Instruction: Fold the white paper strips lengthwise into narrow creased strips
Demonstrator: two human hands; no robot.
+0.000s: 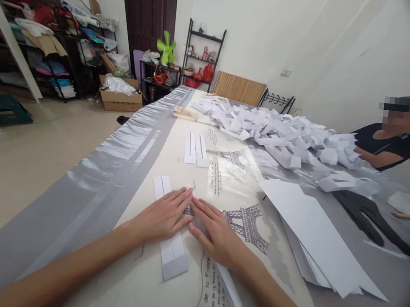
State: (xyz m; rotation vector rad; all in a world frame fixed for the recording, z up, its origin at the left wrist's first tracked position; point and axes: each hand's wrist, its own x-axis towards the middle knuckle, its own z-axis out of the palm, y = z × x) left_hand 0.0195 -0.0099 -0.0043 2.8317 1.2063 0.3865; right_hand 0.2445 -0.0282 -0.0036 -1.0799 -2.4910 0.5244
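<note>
My left hand (164, 215) lies flat, fingers stretched out, across a folded white paper strip (174, 266). Beside it, my right hand (219, 230) rests palm down on a second, narrower folded paper strip (229, 288), mostly covered by that hand. The fingertips of both hands come close together at the strip's far end; exactly what lies beneath them is hidden. Farther up the table are two more folded paper pieces (190, 149), side by side. A stack of white paper sheets (324, 239) lies to the right of my right hand.
A large heap of folded white paper (276, 131) covers the far right of the table. The printed tablecloth (134, 268) shows Eiffel towers. A wooden piece (185, 113) lies farther back, and dark cloth (363, 216) lies at right. Another person (389, 143) sits across on the right.
</note>
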